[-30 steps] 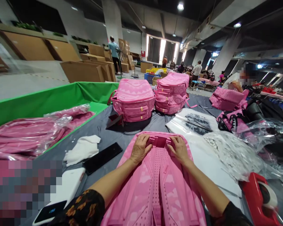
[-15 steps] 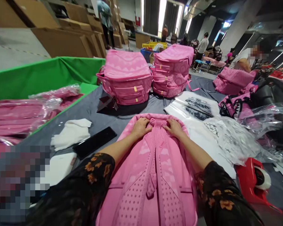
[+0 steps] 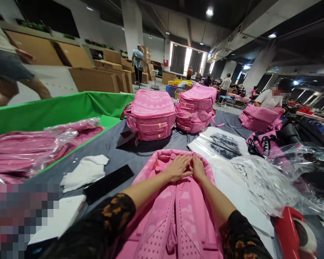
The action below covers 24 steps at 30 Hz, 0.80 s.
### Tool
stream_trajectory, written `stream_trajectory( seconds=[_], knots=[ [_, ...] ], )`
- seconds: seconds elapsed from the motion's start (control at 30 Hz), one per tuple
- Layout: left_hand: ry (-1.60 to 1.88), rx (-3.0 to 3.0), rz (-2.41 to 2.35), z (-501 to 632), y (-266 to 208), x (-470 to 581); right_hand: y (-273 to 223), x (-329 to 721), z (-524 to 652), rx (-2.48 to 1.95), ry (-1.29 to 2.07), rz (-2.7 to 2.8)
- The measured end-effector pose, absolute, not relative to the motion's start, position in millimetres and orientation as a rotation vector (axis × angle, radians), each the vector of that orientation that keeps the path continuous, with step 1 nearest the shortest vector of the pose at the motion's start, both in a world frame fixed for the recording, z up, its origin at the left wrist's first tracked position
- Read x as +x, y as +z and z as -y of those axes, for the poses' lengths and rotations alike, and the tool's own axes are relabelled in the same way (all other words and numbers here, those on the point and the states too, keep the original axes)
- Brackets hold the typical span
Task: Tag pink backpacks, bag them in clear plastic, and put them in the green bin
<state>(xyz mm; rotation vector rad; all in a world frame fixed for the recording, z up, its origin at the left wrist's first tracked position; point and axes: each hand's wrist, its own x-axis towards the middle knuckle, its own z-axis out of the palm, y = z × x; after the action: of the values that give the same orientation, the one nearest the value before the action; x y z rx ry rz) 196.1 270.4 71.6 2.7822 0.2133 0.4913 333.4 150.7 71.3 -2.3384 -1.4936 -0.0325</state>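
A pink backpack point(image 3: 153, 201) lies right in front of me, its shoulder straps point(image 3: 189, 219) and perforated padding facing up. My left hand point(image 3: 179, 168) rests across the top of the straps, fingers stretched out and slightly apart toward the right. Beside it, my right hand point(image 3: 198, 169) has bent fingers closed on the top of the backpack near the carry handle. Both hands meet close together there. The handle is mostly hidden beneath the fingers, and a little red shows inside the top rim.
Pink backpacks point(image 3: 151, 113) and a second stack point(image 3: 196, 109) stand ahead. Left are a green-lined bin point(image 3: 97, 102), a white cloth point(image 3: 85, 172) and a black phone point(image 3: 109, 183). Right lie clear plastic bags point(image 3: 261, 180) and a red tape dispenser point(image 3: 287, 230). A co-worker point(image 3: 270, 99) handles another backpack.
My left hand has moved right, from the left side of the handle across the strap tops to my right hand. The view has tilted up. A walking person has appeared at the far left.
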Motion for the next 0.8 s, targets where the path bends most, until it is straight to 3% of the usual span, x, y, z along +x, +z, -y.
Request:
stream_trajectory(
  seconds=[0.2,0.33,0.53,0.8],
  knots=[
    [0.362,2.741,-0.185,-255,24,201,119,371,-142,-2.385,0.097,1.677],
    [0.369,2.761,-0.205,-253,32,195,145,404,-167,-2.611,0.205,1.724],
    [0.745,2.819,-0.303,-243,40,183,129,418,-207,-2.816,0.412,1.886],
    [0.566,2.878,-0.257,-243,51,183,165,364,-219,-2.759,0.213,2.152]
  ],
)
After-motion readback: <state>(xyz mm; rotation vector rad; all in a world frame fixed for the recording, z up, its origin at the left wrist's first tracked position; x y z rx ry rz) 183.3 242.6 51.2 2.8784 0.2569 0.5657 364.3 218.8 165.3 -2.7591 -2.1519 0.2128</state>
